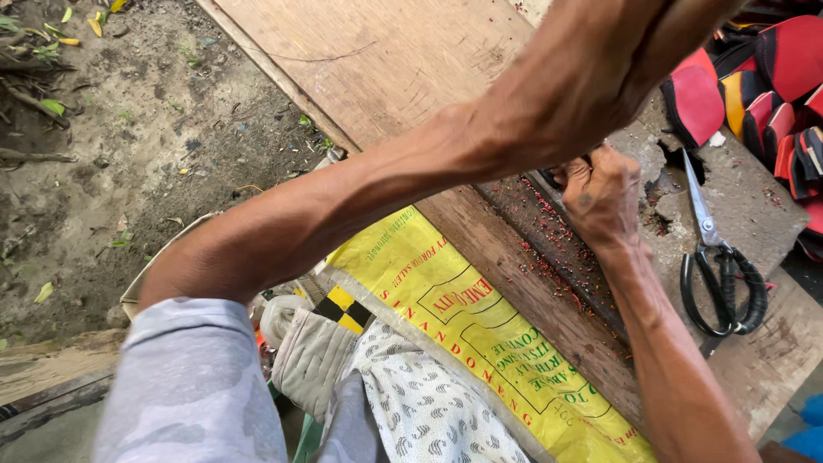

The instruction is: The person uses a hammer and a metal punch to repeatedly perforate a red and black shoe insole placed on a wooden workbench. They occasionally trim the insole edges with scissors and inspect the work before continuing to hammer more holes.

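The right hand is clenched on a small dark piece just left of the scissors on the worktop; the left hand's fingers are hidden, so I cannot tell their state.

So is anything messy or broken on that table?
Yes. Tiny red crumbs are scattered along the wooden board beside the right hand, and the grey slab under the scissors has a chipped, ragged edge.
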